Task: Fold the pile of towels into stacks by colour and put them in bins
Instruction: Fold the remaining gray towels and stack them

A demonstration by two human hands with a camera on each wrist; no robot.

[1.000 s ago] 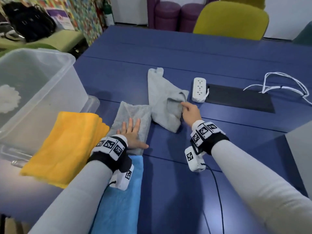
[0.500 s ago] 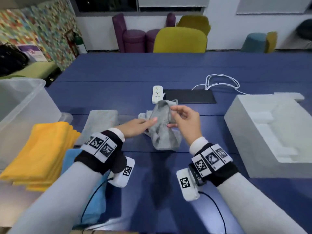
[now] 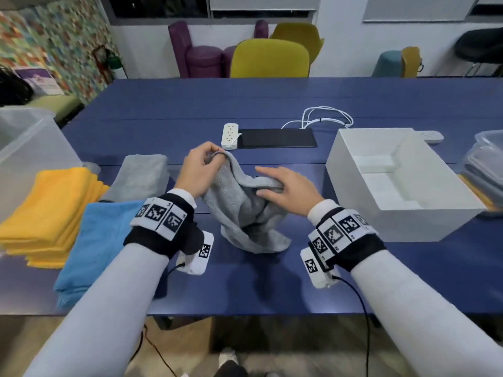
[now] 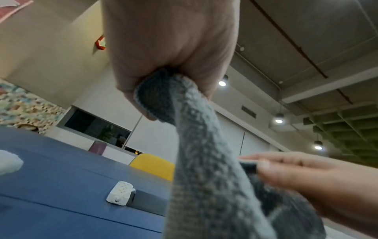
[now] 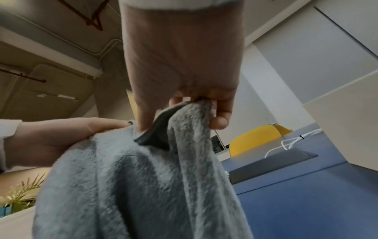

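A loose grey towel (image 3: 245, 213) hangs between both hands over the blue table (image 3: 272, 281), its lower end crumpled on the surface. My left hand (image 3: 200, 170) pinches one corner of the grey towel (image 4: 163, 100) up high. My right hand (image 3: 283, 191) grips the towel's upper edge (image 5: 190, 116) to the right, fingers curled round the cloth. On the left lie a folded grey towel (image 3: 141, 175), a stack of folded yellow towels (image 3: 54, 208) and a folded blue towel (image 3: 100, 240).
A clear plastic bin (image 3: 30, 148) stands at the far left, a white box (image 3: 392, 180) at the right, and another clear container (image 3: 484, 170) at the right edge. A white power strip (image 3: 230, 136), a black panel (image 3: 277, 137) and white cables (image 3: 326, 118) lie behind the hands.
The left hand left the folded grey towel and took a corner of the loose one. Both hands have lifted the loose towel and drawn it apart; the head view tilted up.
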